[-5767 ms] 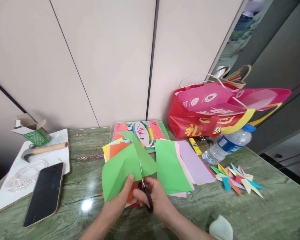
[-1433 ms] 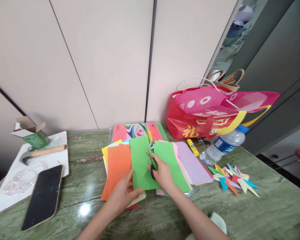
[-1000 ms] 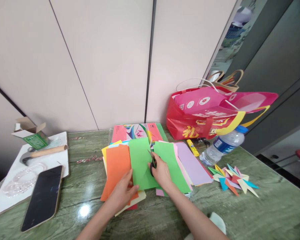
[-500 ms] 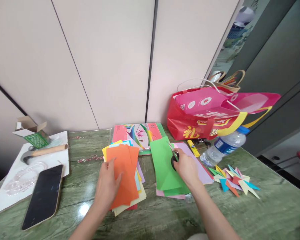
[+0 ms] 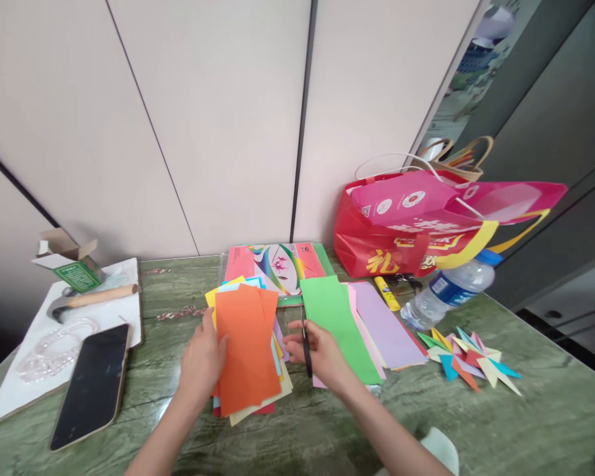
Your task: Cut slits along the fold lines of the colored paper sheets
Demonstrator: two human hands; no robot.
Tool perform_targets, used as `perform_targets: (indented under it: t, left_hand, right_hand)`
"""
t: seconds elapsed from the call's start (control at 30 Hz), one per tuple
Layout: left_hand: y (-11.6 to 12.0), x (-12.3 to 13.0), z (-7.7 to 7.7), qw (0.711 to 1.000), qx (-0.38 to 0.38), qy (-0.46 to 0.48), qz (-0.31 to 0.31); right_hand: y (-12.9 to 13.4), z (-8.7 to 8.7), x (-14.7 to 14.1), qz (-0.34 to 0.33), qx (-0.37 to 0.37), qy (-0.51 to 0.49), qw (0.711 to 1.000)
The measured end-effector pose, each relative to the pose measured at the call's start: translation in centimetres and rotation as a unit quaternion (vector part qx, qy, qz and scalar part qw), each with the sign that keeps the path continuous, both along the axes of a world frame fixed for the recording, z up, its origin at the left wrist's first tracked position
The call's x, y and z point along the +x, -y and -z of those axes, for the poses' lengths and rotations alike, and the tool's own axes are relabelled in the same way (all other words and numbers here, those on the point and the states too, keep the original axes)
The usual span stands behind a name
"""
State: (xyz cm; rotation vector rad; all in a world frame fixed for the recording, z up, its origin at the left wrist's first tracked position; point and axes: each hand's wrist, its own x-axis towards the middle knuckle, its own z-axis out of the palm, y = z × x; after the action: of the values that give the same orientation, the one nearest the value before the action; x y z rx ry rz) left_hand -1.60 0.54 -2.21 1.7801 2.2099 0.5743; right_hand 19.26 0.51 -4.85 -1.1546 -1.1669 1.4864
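White board point(image 5: 22, 396), on the surface point(image 5: 173, 344), a green stone-patterned top. At the board's far end, one small open carton point(image 5: 74, 274), green and white; before it, one claw hammer point(image 5: 99, 295), wooden handle to the right; one clear beaded coil point(image 5: 54, 350); one smartphone point(image 5: 92, 387), screen dark, partly over the board's right edge.

Left hand point(image 5: 201, 357): at the left edge of the orange paper stack point(image 5: 248, 350); thumb and index finger parted, thumb against the edge; whether the fingers pinch any sheet cannot be told. Stack: orange uppermost, yellow, blue, cream and red edges fanned out beneath. Behind, one coloured-paper pack point(image 5: 279, 263), flower cover.

Scissors point(image 5: 307, 350): black-handled, between the two stacks, blades pointing away, seen nearly edge-on. Right hand point(image 5: 317, 354): fingers curled about the handles, index finger reaching leftward.

Green paper stack point(image 5: 340, 327): just right of the scissors, beyond the right hand; pink and cream edges beneath, lilac sheet point(image 5: 389, 324) fanned to the right. One yellow glue stick point(image 5: 387, 294); one red gift bag point(image 5: 396, 244); one water bottle point(image 5: 451, 291), blue cap, tilted; one cluster of folded paper points point(image 5: 471, 357), multicoloured.
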Motion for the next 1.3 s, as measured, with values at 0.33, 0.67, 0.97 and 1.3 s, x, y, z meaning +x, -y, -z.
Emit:
perform_targets:
  t: [0.33,0.67,0.97,1.3]
  left_hand:
    - [-0.6,0.0,0.2,0.961,0.063,0.270,0.007]
    - [0.4,1.6,-1.0,0.885,0.049,0.463,0.001]
    - [0.7,1.9,-1.3,0.868,0.042,0.494,-0.001]
    - [1.2,2.9,-2.3,0.860,0.059,0.503,0.062]
  right_hand:
    - [-0.3,1.3,-0.1,0.027,-0.001,0.000,1.000]
    - [-0.2,0.7,-0.2,0.051,0.004,-0.007,0.999]
    - [-0.2,0.5,-0.1,0.053,-0.007,-0.014,0.998]
    - [-0.1,0.1,0.0,0.025,-0.013,-0.052,0.998]
